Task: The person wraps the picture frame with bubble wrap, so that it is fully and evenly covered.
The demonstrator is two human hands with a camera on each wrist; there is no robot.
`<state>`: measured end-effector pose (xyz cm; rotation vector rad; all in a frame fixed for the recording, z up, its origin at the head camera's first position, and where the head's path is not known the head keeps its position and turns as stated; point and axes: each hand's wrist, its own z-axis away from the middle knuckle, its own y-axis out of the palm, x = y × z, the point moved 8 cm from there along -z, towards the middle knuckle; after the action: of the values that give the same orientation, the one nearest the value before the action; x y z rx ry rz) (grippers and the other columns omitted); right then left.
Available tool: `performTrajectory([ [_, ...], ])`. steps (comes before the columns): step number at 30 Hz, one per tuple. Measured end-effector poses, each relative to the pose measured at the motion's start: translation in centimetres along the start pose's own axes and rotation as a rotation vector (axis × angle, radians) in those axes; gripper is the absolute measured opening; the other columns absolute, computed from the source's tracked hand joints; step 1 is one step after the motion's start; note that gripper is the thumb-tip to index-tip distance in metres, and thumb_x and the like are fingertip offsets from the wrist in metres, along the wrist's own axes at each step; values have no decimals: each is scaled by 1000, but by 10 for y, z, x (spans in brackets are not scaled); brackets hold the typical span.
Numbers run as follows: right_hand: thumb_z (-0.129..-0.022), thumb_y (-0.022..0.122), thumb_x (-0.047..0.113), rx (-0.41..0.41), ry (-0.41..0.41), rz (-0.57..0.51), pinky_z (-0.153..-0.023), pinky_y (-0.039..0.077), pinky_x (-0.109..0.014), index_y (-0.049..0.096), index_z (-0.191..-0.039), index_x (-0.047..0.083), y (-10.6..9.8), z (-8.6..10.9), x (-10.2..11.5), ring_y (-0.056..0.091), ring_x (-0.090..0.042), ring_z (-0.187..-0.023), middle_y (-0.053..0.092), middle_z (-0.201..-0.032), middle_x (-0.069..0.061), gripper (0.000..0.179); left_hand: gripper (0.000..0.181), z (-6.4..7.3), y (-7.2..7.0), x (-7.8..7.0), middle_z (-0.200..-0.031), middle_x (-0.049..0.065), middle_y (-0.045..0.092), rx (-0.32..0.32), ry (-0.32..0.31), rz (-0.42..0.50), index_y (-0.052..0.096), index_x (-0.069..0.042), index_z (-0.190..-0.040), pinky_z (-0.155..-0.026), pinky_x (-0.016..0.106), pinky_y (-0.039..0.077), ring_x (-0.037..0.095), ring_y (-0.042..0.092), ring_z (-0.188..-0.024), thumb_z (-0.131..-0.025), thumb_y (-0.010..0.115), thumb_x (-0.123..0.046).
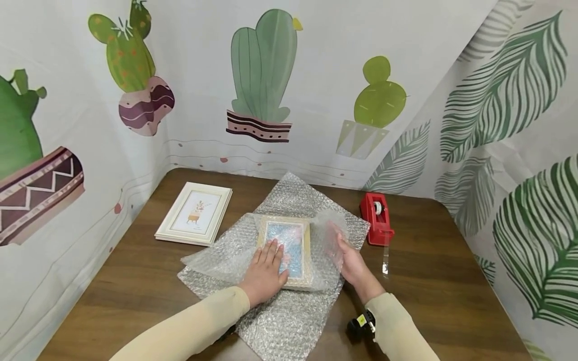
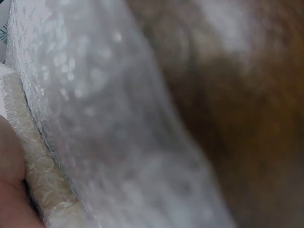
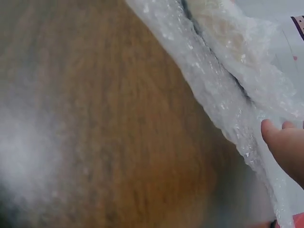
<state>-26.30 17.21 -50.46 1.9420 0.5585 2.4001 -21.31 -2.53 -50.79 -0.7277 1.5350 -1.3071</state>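
A picture frame point(image 1: 308, 245) with a light wooden border and a blue-and-pink picture lies under clear bubble wrap on a larger bubble wrap sheet point(image 1: 289, 321). My left hand point(image 1: 264, 271) rests on the covered frame, fingers spread over the picture. In the left wrist view, part of that hand point(image 2: 12, 180) lies beside the wrapped frame edge point(image 2: 42, 175). My right hand point(image 1: 354, 263) is at the raised right side of the wrap, its fingers showing through the film. The right wrist view has its extended thumb point(image 3: 280, 142) close to the wrap point(image 3: 223, 109).
A white picture frame point(image 1: 196, 213) with a plant print lies at the back left. A red tape dispenser point(image 1: 372, 215) stands to the right, a strip of tape point(image 1: 385, 260) hanging from it. A printed cloth point(image 1: 198, 100) hangs behind the wooden table point(image 1: 433, 281).
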Motion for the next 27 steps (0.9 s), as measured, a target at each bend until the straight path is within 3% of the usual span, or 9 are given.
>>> performTrajectory([
  [4, -113, 26, 27, -53, 6, 222, -131, -1, -58, 9, -162, -5, 2, -3, 5, -4, -42, -160, -1, -173, -22, 61, 64, 1, -1, -1, -168, 24, 27, -11, 2, 7, 33, 2, -158, -128, 54, 26, 38, 26, -158, -107, 45, -35],
  [8, -112, 31, 26, -64, 8, 451, -129, 2, -61, 17, -158, -11, 19, -8, 9, 2, -48, -158, 8, -169, -30, 61, 63, 1, -2, -2, -167, 24, 29, -31, 15, 3, 35, 2, -157, -127, 55, 27, 39, 28, -157, -107, 46, -34],
  [10, -112, 29, 30, -44, 0, 481, -130, 3, -60, 21, -158, -9, 32, -10, 7, 3, -48, -159, 10, -169, -30, 62, 63, 1, -1, -2, -167, 24, 30, -38, 22, -4, 35, 2, -157, -126, 55, 28, 39, 29, -156, -107, 46, -34],
  [16, -112, 25, 40, -25, 14, 373, -130, 0, -59, 17, -162, -3, 67, -16, -5, 2, -44, -160, 10, -171, -26, 66, 63, 0, -1, 0, -167, 23, 30, -32, 38, 7, 35, 1, -157, -127, 55, 26, 38, 28, -157, -107, 46, -35],
  [20, -112, 24, 39, -22, -13, 367, -129, -4, -61, 11, -165, 6, 87, -21, -7, -7, -41, -161, -1, -173, -20, 64, 62, -1, -2, 2, -167, 22, 30, -40, 45, 0, 36, 0, -157, -128, 55, 25, 38, 28, -157, -107, 45, -35],
  [24, -113, 25, 31, -9, -57, 449, -128, -11, -63, 9, -166, 16, 100, -27, -9, -15, -35, -161, -7, -175, -9, 58, 62, -3, -1, 3, -167, 21, 31, -43, 51, -16, 37, -1, -157, -127, 55, 26, 37, 29, -157, -107, 45, -36],
  [27, -113, 26, 24, -10, -96, 590, -126, -14, -64, 13, -165, 9, 105, -28, -10, -12, -36, -162, 2, -175, -12, 56, 61, -3, -1, 2, -167, 21, 31, -33, 55, -7, 39, -1, -156, -127, 55, 26, 37, 29, -157, -107, 47, -36],
])
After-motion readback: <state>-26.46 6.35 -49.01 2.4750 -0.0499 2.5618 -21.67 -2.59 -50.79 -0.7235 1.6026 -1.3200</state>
